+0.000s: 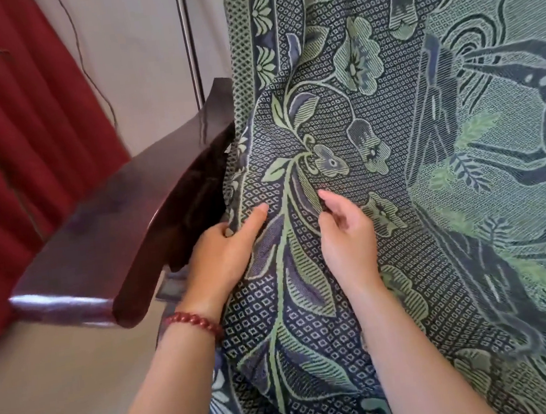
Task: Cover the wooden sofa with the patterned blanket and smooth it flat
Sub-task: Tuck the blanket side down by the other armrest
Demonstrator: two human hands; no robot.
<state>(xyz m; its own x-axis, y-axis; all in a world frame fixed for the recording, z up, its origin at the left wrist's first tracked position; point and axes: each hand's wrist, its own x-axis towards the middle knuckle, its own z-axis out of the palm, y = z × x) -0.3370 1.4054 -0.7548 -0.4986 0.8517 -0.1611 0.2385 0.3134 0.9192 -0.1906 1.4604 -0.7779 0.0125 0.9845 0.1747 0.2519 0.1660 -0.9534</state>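
While the green-and-navy floral woven blanket (378,162) already drapes the sofa, the left hand (226,255) pinches its edge beside the dark polished wooden armrest (100,245), seemingly to tuck it, and the right hand (345,233) rests with fingers loosely curled, gripping nothing. Folds remain. A red curtain (21,132), pale wall and beige floor lie behind
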